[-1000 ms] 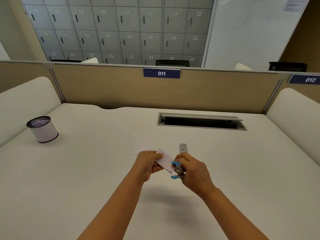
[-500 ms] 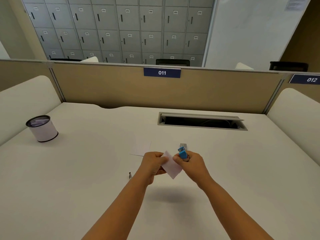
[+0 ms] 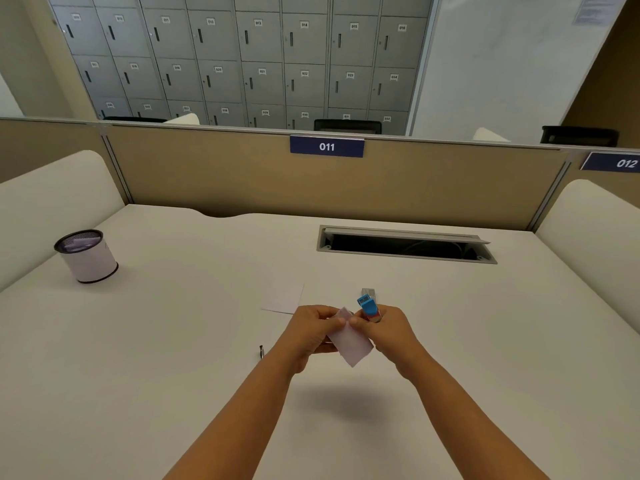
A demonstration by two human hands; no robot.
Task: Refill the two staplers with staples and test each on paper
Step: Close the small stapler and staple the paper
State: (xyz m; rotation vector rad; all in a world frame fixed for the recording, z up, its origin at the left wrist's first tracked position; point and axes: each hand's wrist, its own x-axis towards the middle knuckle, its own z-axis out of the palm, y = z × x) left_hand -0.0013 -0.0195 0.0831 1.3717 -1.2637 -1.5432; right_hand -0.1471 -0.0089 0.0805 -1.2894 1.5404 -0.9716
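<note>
Spanning the lower view, a white desk [image 3: 173,341] is bounded at twelve o'clock by a tan partition [image 3: 242,181] marked 011. A grey cable tray [image 3: 405,244] is recessed at one o'clock of the hands. A white cylindrical pot [image 3: 88,256] is set at ten o'clock, well apart from them. A loose sheet [image 3: 285,297] lies flat at eleven o'clock of the left hand. The left hand [image 3: 311,329] is curled, pinching a small paper slip [image 3: 351,344] held between both hands above the desk. The right hand [image 3: 389,329] is closed round a blue stapler [image 3: 367,304], its head pointing to twelve o'clock, while its fingertips also pinch the slip. A grey staple strip [image 3: 368,292] lies just beyond the stapler. A small dark object [image 3: 261,350], too small to identify, lies at nine o'clock of the left wrist.
</note>
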